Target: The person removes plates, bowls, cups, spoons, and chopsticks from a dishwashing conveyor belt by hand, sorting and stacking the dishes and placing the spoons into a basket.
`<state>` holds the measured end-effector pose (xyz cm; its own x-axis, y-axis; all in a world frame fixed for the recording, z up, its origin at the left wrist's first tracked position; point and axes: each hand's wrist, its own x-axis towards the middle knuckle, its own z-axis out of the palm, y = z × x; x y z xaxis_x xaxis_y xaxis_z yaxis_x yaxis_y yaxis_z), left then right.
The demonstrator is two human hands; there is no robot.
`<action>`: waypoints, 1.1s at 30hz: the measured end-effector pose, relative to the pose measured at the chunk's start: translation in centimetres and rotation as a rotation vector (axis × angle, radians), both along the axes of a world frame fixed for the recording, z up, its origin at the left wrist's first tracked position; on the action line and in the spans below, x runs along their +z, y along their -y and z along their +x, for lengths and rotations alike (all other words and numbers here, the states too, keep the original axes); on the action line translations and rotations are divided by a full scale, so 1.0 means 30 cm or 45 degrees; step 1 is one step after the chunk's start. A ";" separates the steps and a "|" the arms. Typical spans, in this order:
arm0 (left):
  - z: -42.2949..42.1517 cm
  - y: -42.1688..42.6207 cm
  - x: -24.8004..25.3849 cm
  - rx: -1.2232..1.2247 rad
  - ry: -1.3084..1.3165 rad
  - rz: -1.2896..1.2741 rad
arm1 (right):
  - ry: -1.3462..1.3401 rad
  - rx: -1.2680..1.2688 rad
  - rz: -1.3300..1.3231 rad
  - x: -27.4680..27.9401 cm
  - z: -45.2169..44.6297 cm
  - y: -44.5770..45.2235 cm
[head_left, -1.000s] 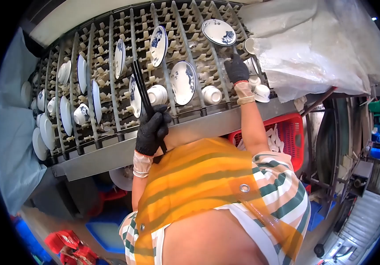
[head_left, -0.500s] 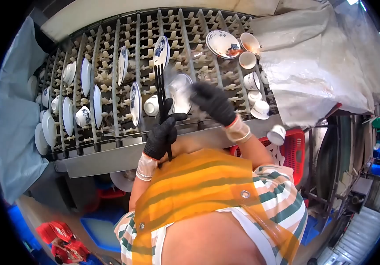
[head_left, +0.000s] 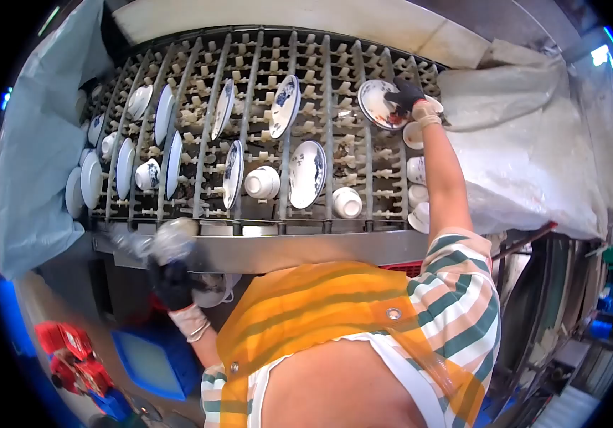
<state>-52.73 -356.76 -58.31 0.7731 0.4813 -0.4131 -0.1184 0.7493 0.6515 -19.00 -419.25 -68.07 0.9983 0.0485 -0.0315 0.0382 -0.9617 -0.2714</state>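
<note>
My right hand [head_left: 409, 95], in a black glove, reaches to the far right of the rack. Its fingers grip the rim of a blue-patterned white plate [head_left: 375, 107] that has red food scraps on it. A white bowl [head_left: 413, 135] sits just below, and another beside the hand is partly covered. My left hand [head_left: 171, 282], also black-gloved, is low at the rack's front edge, smeared by motion. A blurred clear, crumpled thing, like plastic film [head_left: 175, 240], is at its fingertips; whether the fingers hold it I cannot make out.
The pegged conveyor rack [head_left: 328, 128] carries several upright plates and tipped bowls, among them an oval plate [head_left: 308, 174] and a bowl [head_left: 347, 202]. A metal ledge [head_left: 285, 251] runs along its front. Plastic curtains [head_left: 513, 143] hang at both ends. A blue tub [head_left: 151, 360] stands below left.
My left hand moved down and left; the black chopsticks it held are out of sight. My right hand left the middle plate and reached right to the food-stained one. The view shifted.
</note>
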 end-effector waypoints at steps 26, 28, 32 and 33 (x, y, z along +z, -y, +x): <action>-0.322 -0.564 -0.563 0.386 -0.796 1.142 | -0.094 0.506 0.210 0.320 -0.073 -0.197; -0.288 -0.586 -0.580 0.311 -0.783 1.300 | -0.034 0.497 0.256 0.250 -0.014 -0.156; -0.190 -0.277 -0.349 0.638 -0.498 0.875 | 0.186 0.154 0.265 0.238 -0.126 -0.129; -0.201 -0.242 -0.320 0.571 -0.515 0.955 | -0.028 0.097 0.028 0.415 -0.246 -0.228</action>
